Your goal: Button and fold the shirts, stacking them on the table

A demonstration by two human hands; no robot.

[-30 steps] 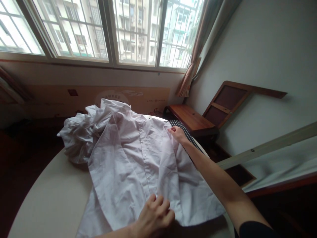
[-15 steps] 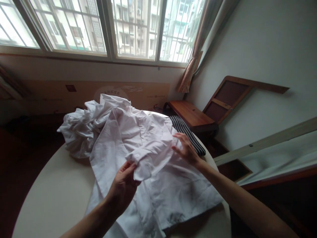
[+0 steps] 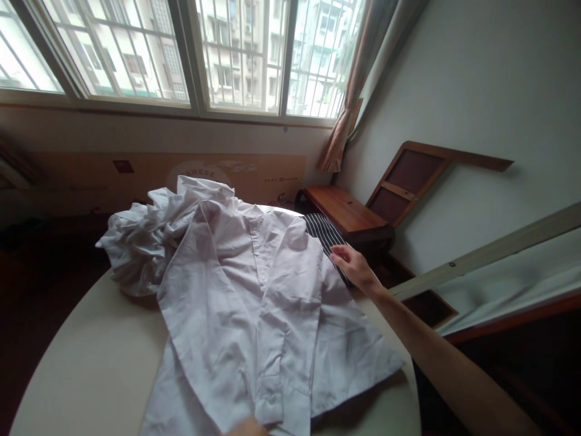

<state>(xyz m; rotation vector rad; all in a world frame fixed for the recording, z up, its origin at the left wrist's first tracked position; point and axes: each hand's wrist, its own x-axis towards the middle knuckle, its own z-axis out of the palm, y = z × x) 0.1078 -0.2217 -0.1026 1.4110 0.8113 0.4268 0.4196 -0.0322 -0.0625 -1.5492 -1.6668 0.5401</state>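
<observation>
A white button-front shirt (image 3: pixel 227 290) lies spread on a round pale table (image 3: pixel 95 345), both sleeves laid down over its front. At the bottom edge of the view only a blurred part of my left hand (image 3: pixel 249 427) shows, by the cuff of one sleeve; its fingers are hidden. Right of the shirt's shoulder, my right hand (image 3: pixel 356 266) hovers over a black-and-white striped cloth (image 3: pixel 323 227), fingers bent and apart, holding nothing.
Crumpled white cloth (image 3: pixel 140 242) is heaped at the table's far left. Beyond the table stand a low wooden bench (image 3: pixel 345 209) and a wood-framed panel (image 3: pixel 413 175) against the wall. Barred windows and a curtain (image 3: pixel 338 139) are behind.
The sleeve my left hand held has come down flat along the shirt's front. My left hand has dropped to the bottom edge. My right hand has moved slightly right, off the shirt.
</observation>
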